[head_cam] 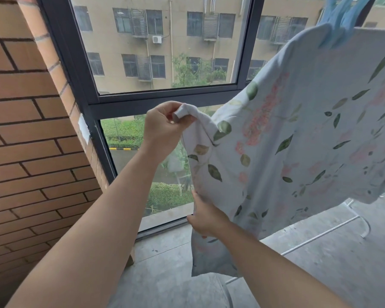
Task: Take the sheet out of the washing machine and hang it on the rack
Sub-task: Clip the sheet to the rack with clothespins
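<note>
Soft daylight pouring through window (pixel 165 94), lighting scene evenly, casting faint shadows. Wide-angle lens bowing brick wall (pixel 27 134) at left edge. Top-right corner blurring.

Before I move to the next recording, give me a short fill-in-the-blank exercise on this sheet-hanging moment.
The left hand pinches the sheet at a bunched ____.
The right hand grips the sheet's edge ____ than the left hand.
The sheet's print shows pink flowers and green ____.
Left of the window stands a ____ wall.
Missing words: corner; lower; leaves; brick.
</note>
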`<action>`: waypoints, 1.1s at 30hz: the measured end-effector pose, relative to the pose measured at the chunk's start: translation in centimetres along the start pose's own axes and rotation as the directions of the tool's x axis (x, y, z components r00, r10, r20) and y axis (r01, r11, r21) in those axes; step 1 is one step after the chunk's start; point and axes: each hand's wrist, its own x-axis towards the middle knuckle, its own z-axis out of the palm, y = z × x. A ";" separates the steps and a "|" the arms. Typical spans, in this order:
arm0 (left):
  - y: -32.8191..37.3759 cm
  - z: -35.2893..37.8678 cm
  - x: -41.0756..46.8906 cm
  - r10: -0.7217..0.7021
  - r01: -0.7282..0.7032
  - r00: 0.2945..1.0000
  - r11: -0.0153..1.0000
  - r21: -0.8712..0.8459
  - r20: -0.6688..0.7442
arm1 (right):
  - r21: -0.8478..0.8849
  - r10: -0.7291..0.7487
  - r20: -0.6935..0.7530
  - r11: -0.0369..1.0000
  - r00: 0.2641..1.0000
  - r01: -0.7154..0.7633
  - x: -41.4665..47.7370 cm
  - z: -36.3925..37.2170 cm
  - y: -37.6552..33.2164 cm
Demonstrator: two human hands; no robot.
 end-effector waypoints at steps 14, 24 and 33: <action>-1.0 2.4 -0.3 -0.040 0.041 0.999 0.984 0.171 -0.007 | 0.035 -0.154 0.041 0.988 0.987 0.152 0.2 0.4 -1.8; -1.8 1.9 -0.3 -0.103 0.110 0.994 0.957 0.267 -0.041 | 0.037 0.081 -0.199 0.996 0.977 -0.076 0.0 0.5 -1.2; -1.3 1.3 0.1 0.205 -0.140 0.977 0.817 0.560 -0.055 | 0.293 0.374 -0.360 0.915 0.855 -0.277 -0.7 0.1 -0.1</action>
